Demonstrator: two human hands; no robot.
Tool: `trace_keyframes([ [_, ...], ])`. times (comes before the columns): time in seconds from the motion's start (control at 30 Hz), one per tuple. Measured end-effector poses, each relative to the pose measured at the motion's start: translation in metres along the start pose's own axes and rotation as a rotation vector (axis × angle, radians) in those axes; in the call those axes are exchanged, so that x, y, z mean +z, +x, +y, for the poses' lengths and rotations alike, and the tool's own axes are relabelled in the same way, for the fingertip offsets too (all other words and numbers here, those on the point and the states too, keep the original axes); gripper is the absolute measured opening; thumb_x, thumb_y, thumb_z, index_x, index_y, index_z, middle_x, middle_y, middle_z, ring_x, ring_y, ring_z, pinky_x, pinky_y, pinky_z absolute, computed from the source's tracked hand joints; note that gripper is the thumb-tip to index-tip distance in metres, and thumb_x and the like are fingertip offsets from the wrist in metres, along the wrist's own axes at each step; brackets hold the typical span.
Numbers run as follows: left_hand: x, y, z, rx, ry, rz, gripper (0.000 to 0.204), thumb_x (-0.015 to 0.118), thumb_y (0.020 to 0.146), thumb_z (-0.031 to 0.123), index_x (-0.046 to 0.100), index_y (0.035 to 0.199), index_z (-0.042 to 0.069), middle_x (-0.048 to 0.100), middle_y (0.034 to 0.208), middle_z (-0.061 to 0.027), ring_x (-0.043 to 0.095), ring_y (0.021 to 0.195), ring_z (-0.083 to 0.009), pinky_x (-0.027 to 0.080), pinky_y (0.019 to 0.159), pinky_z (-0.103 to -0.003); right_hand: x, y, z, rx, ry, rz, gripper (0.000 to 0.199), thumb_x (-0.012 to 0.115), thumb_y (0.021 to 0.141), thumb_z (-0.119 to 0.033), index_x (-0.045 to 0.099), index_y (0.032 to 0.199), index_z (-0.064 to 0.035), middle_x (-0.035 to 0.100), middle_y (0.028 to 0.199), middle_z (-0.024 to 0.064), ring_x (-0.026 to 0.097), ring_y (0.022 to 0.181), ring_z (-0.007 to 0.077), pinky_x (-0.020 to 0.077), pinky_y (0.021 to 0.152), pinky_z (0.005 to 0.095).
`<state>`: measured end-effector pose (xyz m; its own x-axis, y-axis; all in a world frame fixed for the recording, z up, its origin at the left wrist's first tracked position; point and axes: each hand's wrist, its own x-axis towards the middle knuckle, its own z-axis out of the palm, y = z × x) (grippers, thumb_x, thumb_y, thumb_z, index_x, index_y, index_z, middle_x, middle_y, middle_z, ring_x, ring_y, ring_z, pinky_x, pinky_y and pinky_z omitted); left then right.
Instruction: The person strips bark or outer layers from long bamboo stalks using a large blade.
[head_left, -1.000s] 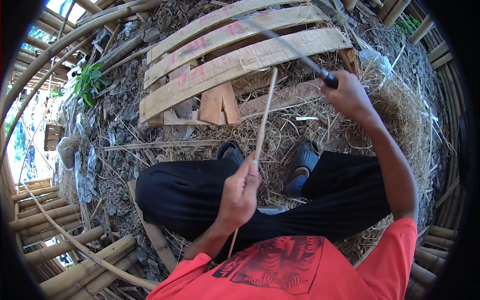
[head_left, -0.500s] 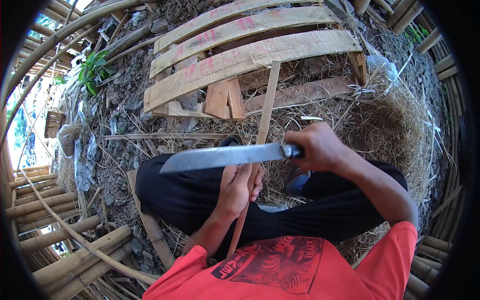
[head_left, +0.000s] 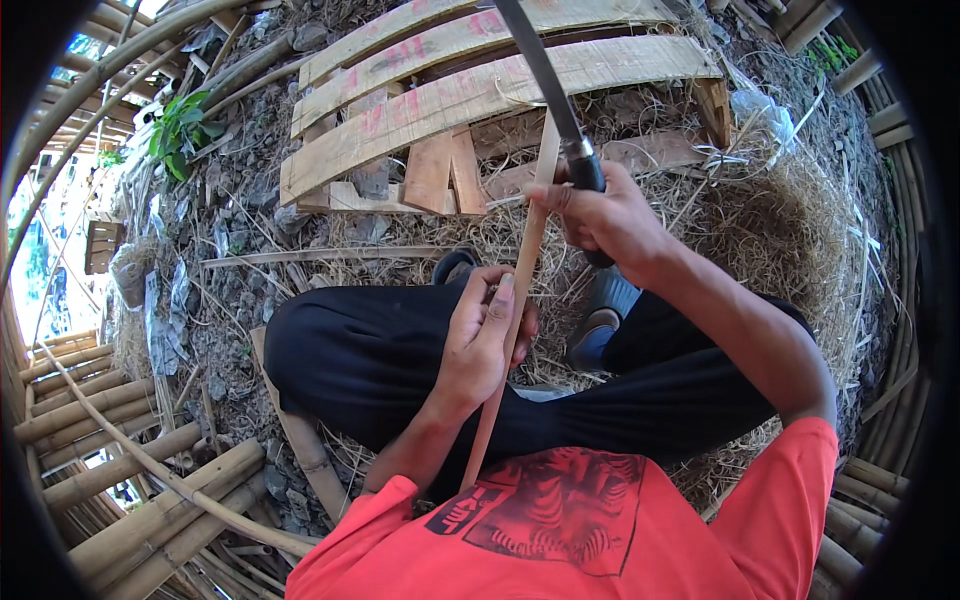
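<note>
A long, flat bamboo strip (head_left: 532, 250) slants up from my lap toward the wooden pallet. My left hand (head_left: 485, 335) is closed around its middle, thumb lying along it. Farther up, my right hand (head_left: 607, 215) grips the black handle of a machete (head_left: 548, 80), and its thumb reaches over to the strip's upper part. The blade points up and away, crossing over the pallet's near slat. Shadow and the fingers hide part of the handle.
Ahead lies a slatted wooden pallet (head_left: 430, 115) with pinkish marks. Dry shavings (head_left: 780, 230) heap up at the right. Stacked bamboo poles (head_left: 170, 500) stand at the lower left, and a thin strip (head_left: 320, 256) rests on the soil. A green plant (head_left: 182, 130) grows at the far left.
My right hand has moved away from me and swung the machete from lying sideways across the strip to pointing up and away. Its thumb now meets the strip; my left hand keeps its hold.
</note>
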<state>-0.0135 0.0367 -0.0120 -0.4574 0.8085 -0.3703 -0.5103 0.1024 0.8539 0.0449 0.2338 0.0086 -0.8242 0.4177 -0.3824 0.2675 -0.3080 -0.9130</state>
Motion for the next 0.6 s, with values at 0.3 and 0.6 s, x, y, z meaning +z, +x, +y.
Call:
trace_keyframes([
  [0.3, -0.004, -0.018, 0.003, -0.109, -0.059, -0.157, 0.031, 0.034, 0.109, 0.035, 0.047, 0.104, 0.007, 0.044, 0.063, 0.0003, 0.04, 0.046, -0.0058, 0.035, 0.042, -0.02, -0.037, -0.007, -0.016, -0.169, -0.189, 0.09, 0.029, 0.067, 0.094, -0.03, 0.059, 0.079, -0.006, 0.043, 0.058, -0.0072, 0.038, 0.048, 0.0025, 0.029, 0.045, 0.0237],
  [0.6, -0.012, -0.019, 0.001, -0.004, 0.111, -0.148, 0.03, 0.031, 0.11, 0.032, 0.045, 0.1, 0.007, 0.038, 0.059, 0.0031, 0.034, 0.042, -0.0035, 0.033, 0.037, -0.02, -0.014, -0.035, 0.025, -0.532, -1.089, -0.228, 0.022, 0.076, 0.07, -0.025, 0.06, 0.075, -0.0109, 0.056, 0.054, 0.0107, 0.061, 0.054, 0.0354, 0.0473, 0.052, 0.0464],
])
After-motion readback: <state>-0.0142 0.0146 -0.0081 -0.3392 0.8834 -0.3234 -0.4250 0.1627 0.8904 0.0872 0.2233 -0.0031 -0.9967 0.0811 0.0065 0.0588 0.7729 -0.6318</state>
